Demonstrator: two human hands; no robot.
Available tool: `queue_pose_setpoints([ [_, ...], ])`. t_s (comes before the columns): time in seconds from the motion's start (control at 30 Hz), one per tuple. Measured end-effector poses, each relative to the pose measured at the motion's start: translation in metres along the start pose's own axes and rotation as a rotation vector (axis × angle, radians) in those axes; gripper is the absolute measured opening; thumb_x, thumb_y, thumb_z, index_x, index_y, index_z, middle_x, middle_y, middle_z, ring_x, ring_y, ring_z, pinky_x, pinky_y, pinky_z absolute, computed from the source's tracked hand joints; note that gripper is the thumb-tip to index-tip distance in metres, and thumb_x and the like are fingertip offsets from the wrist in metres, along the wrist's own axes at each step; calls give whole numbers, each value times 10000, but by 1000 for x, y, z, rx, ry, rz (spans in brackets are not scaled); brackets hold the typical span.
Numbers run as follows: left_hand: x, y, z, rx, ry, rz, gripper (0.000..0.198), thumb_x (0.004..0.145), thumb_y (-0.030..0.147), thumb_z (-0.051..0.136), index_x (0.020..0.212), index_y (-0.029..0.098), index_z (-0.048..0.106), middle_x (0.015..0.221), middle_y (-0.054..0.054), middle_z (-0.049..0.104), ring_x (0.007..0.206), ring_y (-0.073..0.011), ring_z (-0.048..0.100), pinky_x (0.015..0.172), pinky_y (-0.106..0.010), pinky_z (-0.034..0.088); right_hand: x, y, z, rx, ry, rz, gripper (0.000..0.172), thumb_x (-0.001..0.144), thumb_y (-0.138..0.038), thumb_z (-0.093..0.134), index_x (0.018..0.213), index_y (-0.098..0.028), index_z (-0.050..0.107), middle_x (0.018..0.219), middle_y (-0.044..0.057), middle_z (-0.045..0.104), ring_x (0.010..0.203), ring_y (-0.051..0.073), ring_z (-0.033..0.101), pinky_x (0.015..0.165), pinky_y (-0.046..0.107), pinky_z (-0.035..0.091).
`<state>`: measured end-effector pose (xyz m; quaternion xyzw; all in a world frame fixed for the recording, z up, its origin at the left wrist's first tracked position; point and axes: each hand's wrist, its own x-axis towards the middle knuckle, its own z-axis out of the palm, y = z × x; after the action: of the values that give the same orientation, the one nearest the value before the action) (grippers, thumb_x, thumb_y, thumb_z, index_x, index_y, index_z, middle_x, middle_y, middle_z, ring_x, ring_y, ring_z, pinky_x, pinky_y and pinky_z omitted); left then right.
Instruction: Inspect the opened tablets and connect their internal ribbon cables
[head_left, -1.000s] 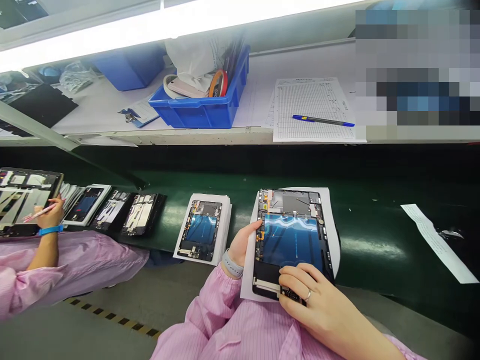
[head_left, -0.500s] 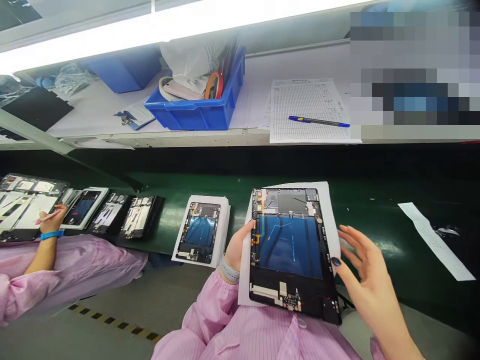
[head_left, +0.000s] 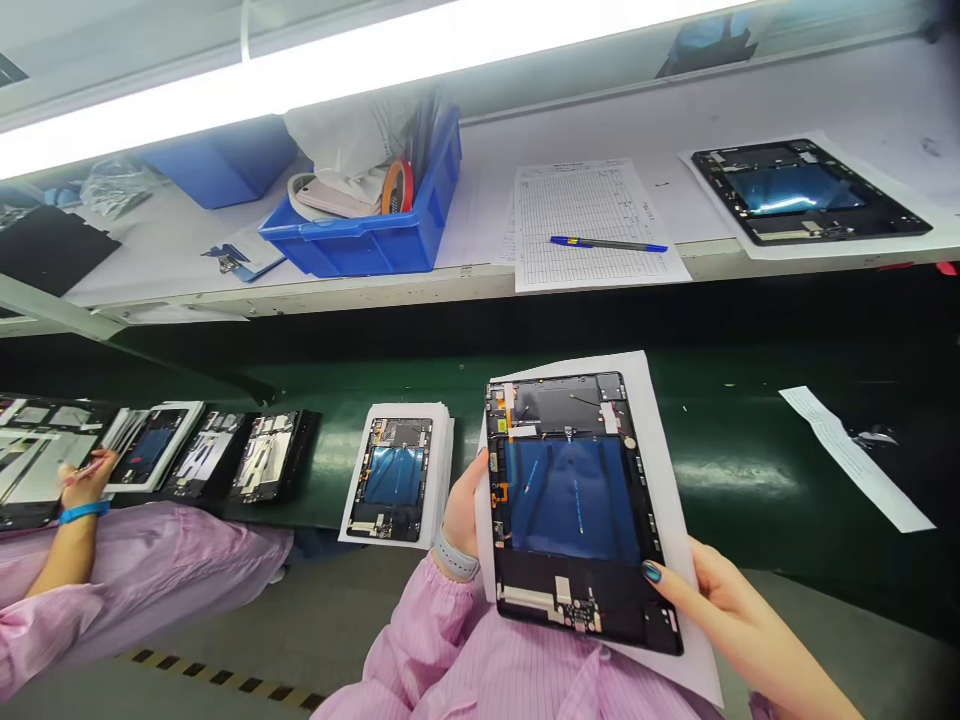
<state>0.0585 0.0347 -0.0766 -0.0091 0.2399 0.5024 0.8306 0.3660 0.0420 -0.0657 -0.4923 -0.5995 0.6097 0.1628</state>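
Observation:
An opened tablet (head_left: pixel 574 505) with a blue battery panel and bare circuit parts lies on a white sheet (head_left: pixel 660 440), lifted over my lap. My left hand (head_left: pixel 461 500) grips the tablet's left edge, thumb on top. My right hand (head_left: pixel 712 590) pinches the lower right corner of the tablet and sheet, thumb on the black frame.
A second opened tablet (head_left: pixel 394 465) rests on a paper stack on the green conveyor belt (head_left: pixel 750 440). Several more lie to the left, where a co-worker's hand (head_left: pixel 86 480) works. The shelf holds a blue bin (head_left: pixel 360 235), a form with a pen (head_left: pixel 607 243) and another tablet (head_left: pixel 806 190). A paper strip (head_left: pixel 851 455) lies on the right.
My right hand left the tablet's bottom connector area, swung out open to the right, then came back and gripped the lower right corner. The view shifted right, and the shelf tablet came into sight.

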Motion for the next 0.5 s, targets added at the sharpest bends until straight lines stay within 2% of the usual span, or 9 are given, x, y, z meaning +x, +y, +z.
queue_pose_setpoints([
  [0.1,-1,-1,-3,25,3,6,504,986,529,439,1101,158,761,1030,-137,770,1033,-338,722,984,-464,511,-1,-4,0,-86,27,-22,484,987,-639,543,1144,-218,722,929,87,682,917,323,655,780,416,603],
  [0.27,0,-2,-1,40,13,-16,555,967,553,442,1163,128,740,1089,-165,754,1104,-378,689,984,-491,508,-1,-4,1,-149,69,-46,473,984,-627,549,1150,-215,709,874,79,681,836,302,650,705,377,597],
  [0.5,-1,-1,5,95,-26,24,582,895,581,547,1218,127,715,1138,-158,747,1143,-384,669,1009,-493,494,-7,-15,10,-196,145,36,524,962,-691,520,1204,-253,675,881,47,664,866,287,593,681,329,517],
])
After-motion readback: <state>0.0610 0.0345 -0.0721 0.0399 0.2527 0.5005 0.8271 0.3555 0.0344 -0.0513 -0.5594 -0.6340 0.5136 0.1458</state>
